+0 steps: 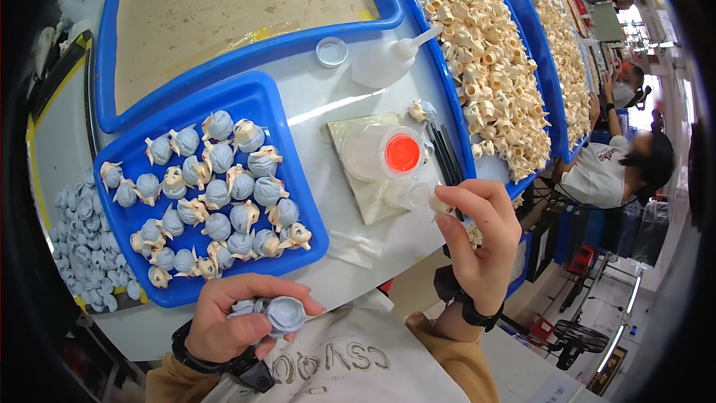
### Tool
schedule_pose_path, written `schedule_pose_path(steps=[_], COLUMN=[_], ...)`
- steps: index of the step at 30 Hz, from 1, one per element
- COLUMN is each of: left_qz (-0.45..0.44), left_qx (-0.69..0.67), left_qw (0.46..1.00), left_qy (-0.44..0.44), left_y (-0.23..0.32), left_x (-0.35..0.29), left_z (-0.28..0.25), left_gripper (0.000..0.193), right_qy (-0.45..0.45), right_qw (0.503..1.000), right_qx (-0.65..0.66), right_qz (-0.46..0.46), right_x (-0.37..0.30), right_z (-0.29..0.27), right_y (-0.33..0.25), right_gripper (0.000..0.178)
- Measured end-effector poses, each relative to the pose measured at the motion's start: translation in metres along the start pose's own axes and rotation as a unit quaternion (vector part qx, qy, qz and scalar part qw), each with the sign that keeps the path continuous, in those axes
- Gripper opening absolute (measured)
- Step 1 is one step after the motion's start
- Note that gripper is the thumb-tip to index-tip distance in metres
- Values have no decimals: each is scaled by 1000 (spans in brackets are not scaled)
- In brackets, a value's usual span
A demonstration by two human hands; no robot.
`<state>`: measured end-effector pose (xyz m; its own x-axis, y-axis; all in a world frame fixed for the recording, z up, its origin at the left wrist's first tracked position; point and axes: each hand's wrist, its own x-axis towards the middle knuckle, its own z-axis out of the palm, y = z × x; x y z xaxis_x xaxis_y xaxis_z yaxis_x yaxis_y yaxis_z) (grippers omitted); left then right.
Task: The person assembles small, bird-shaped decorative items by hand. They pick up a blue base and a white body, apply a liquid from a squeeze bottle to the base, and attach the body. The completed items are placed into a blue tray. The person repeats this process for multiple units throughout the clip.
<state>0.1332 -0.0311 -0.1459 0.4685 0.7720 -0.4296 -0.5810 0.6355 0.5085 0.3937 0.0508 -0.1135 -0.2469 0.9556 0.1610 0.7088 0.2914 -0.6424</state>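
My left hand is closed around light-blue, hollow doll-hair pieces, low in front of my apron; one piece shows its open, cup-like side. At the table's front edge, my right hand pinches a small cream doll-face piece between thumb and fingertips, most of it hidden. Beside those fingertips stands a small clear cup. Close behind is a translucent tub with a bright red round area. Left of the tub, a blue tray bears several doll heads with blue hair.
Cream doll parts fill a blue bin at right. A white squeeze bottle, a round clear lid and dark sticks lie nearer. Loose blue hair pieces are heaped at left. Another person sits at far right.
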Motion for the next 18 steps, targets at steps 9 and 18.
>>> schedule_pose_path(steps=[9, 18], left_qz=[53, 23], left_qx=[-85, -18], left_qw=[995, 999], left_qy=[11, 27], left_y=[-4, -1], left_x=[2, 2], left_z=[-1, 1], left_gripper=[32, 39], right_qy=[-29, -29], right_qw=[998, 997], right_qx=[-54, -65], right_qz=[-10, -5], right_x=[4, 4], right_z=[6, 8], right_y=[-2, -1], right_gripper=[32, 34])
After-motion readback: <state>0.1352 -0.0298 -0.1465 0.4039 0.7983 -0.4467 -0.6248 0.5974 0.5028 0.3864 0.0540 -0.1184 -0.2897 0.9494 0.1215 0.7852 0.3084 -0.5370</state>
